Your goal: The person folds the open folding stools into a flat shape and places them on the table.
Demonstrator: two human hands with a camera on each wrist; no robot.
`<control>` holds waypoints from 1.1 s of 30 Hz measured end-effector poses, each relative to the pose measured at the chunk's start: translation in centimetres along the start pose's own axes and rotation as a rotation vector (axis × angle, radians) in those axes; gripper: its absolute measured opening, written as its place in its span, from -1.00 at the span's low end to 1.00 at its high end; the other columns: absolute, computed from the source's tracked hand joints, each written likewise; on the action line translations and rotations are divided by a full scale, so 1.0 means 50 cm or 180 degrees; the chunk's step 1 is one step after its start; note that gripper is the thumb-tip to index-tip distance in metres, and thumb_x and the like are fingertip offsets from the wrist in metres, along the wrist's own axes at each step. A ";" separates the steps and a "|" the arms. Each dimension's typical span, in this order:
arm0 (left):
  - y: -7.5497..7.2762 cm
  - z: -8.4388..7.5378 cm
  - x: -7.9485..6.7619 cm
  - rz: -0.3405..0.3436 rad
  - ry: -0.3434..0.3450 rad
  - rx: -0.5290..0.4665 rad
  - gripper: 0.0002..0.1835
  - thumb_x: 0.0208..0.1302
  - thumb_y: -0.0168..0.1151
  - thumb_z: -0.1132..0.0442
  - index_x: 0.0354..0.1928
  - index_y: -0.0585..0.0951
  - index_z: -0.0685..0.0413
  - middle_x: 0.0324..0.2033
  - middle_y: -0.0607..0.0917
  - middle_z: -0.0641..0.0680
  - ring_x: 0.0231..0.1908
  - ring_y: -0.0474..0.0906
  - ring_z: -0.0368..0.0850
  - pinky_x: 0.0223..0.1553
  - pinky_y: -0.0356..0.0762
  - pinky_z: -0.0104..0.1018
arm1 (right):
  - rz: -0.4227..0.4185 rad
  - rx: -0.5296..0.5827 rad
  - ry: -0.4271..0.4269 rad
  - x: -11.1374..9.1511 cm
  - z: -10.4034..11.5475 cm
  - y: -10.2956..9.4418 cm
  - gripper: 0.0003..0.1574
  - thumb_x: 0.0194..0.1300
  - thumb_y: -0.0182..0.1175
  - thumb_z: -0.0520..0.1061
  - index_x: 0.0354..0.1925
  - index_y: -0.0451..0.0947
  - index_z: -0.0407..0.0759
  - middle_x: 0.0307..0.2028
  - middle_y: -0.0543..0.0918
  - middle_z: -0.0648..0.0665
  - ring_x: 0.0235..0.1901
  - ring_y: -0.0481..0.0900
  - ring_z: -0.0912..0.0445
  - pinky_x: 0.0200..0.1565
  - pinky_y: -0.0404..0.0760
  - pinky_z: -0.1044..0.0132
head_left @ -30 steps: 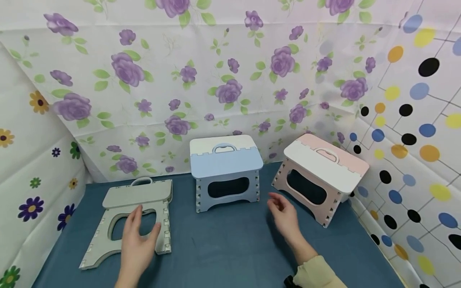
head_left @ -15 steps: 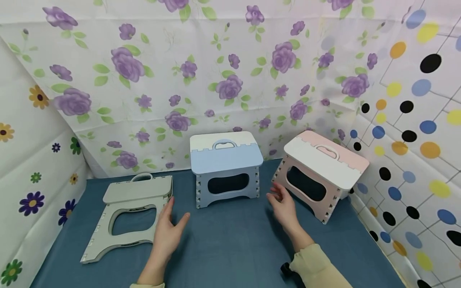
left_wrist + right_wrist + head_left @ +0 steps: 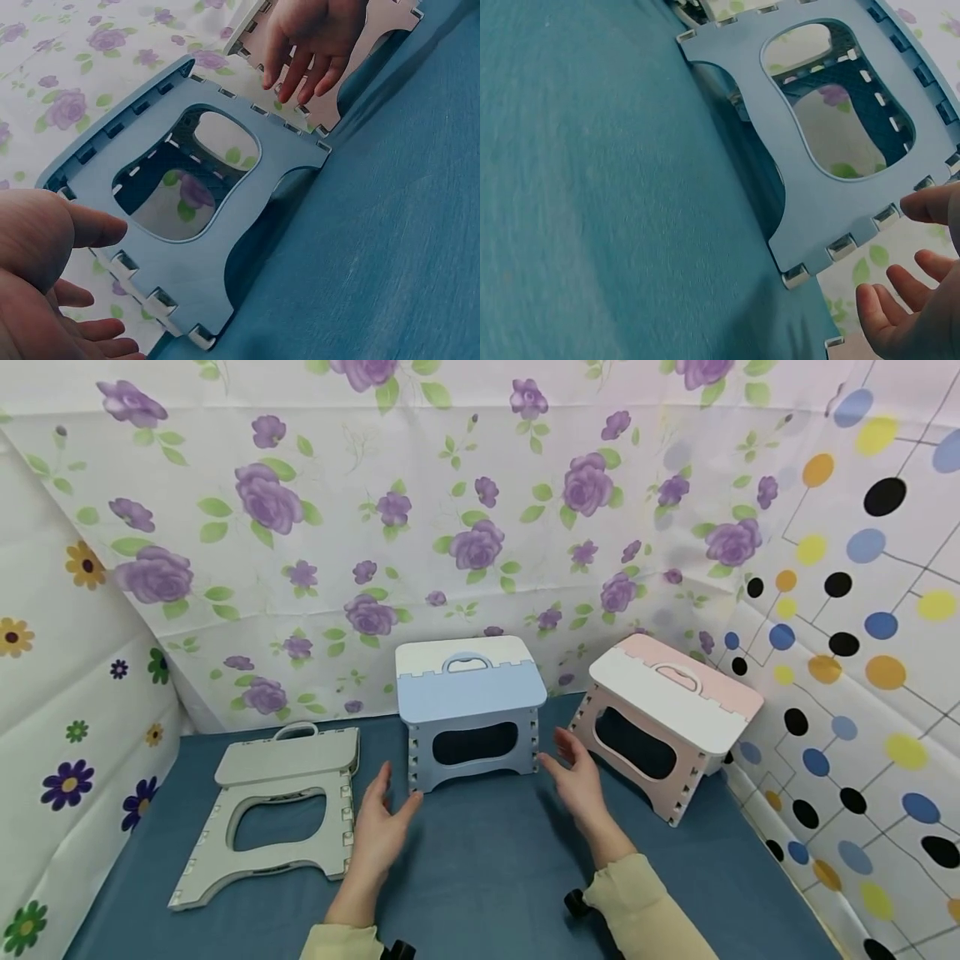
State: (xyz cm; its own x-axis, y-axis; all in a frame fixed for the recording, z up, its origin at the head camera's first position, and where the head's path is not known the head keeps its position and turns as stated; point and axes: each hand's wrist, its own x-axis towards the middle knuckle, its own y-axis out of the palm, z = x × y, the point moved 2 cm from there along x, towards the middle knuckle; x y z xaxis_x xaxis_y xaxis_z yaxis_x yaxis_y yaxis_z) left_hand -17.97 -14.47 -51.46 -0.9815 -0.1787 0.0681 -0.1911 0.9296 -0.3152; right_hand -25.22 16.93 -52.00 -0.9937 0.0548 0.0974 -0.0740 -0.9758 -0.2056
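A blue folding step stool (image 3: 472,697) with a white rear top half stands unfolded at the back middle. My left hand (image 3: 380,827) is just in front of its left side, fingers spread and holding nothing. On the other side my right hand (image 3: 579,781) reaches near the stool's right legs, fingers relaxed and holding nothing. Both wrist views show the blue stool's side panel (image 3: 247,176) and its hinges, with thumb and fingers spread to either side of its edge. To the right stands a pink and white folding stool (image 3: 667,718), also unfolded.
At the left a grey-green folding stool (image 3: 288,810) lies folded flat on the blue cloth (image 3: 480,877). A flowered sheet (image 3: 420,510) hangs behind, and a dotted sheet (image 3: 847,693) closes off the right side.
My left hand has moved right, from over the grey-green stool to the blue stool's left side. The right hand has shifted slightly left and forward, towards the blue stool. The stools have not moved.
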 end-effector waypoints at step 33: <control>0.031 0.051 0.021 0.0285 0.0135 0.0129 0.04 0.24 0.41 -0.05 0.58 0.01 0.05 0.51 0.09 0.21 0.49 0.00 0.18 0.42 0.05 0.11 | 0.0136 0.0349 0.0402 0.023 -0.011 0.049 -0.24 0.32 0.36 0.00 0.40 0.36 -0.10 0.32 0.44 -0.20 0.31 0.39 -0.09 0.26 0.38 -0.09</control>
State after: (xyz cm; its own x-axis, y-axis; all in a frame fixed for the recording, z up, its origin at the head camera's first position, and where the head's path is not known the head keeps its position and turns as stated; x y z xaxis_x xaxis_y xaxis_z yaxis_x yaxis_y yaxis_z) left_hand -19.30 -14.03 -54.32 -0.9937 -0.0810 0.0776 -0.1036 0.9272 -0.3598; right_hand -26.59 14.69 -52.93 -0.9989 0.0322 -0.0337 -0.0287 -0.9947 -0.0987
